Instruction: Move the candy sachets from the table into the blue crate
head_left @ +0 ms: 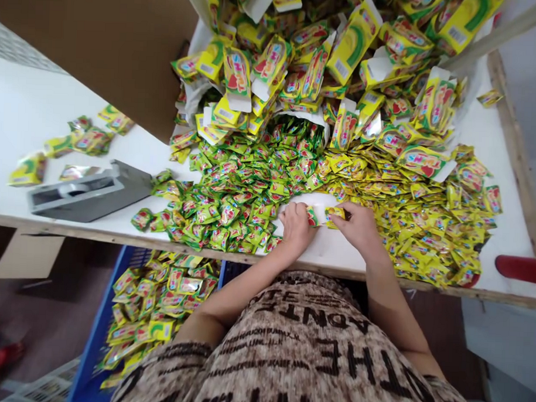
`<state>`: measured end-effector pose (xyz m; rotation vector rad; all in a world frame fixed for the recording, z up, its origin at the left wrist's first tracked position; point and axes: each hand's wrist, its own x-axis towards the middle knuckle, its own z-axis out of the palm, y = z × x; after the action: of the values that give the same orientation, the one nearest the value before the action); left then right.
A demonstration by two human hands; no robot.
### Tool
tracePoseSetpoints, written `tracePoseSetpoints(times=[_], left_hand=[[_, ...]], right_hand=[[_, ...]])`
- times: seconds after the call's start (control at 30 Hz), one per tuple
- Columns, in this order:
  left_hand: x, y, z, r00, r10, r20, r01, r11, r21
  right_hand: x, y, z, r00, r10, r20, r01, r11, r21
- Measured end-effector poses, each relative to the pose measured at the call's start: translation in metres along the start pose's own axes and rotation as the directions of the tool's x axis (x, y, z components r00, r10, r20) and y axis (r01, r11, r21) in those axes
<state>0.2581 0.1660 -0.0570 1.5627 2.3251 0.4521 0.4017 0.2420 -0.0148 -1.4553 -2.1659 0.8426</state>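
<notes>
My left hand (297, 226) is closed at the table's front edge, its fingers on a small green candy packet (311, 216). Close by on the right, my right hand (357, 226) pinches a small yellow candy packet (333, 214) between thumb and fingers. A narrow gap of white tabletop separates the two packets. Left of my hands spreads a heap of green packets (233, 194). To the right lies a heap of yellow packets (429, 230). Behind both heaps, many yellow-green candy boxes (273, 60) are piled up, some with white flaps open.
A grey tape dispenser (92, 192) stands at the left, near loose candy boxes (88, 139). A large brown carton (106, 37) leans over the back left. Below the edge, a blue crate (94, 330) holds filled boxes. A red handle (520, 269) lies at the right.
</notes>
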Motion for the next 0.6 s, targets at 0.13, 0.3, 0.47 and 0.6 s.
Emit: tracePoseSetpoints(times=[0.13,0.3,0.47,0.6], left_hand=[[0.002,-0.004,-0.004,0.996,0.088,-0.028,-0.085,0.992,0.089],[-0.001,-0.005,-0.007,0.971,0.225,0.081,-0.233,0.967,0.105],[-0.005,-0.007,-0.006,0.956,0.270,0.117,-0.272,0.962,0.008],[-0.006,-0.006,0.002,0.985,0.152,0.081,-0.148,0.988,-0.051]], right_hand=[[-0.005,-0.012,-0.006,0.993,-0.114,0.033,0.116,0.988,-0.100],[-0.002,-0.020,-0.017,0.980,-0.080,0.184,0.103,0.987,-0.120],[0.003,-0.016,-0.011,0.991,-0.009,0.133,0.013,1.000,-0.027],[-0.005,-0.018,0.002,1.000,-0.010,0.023,0.009,0.998,0.059]])
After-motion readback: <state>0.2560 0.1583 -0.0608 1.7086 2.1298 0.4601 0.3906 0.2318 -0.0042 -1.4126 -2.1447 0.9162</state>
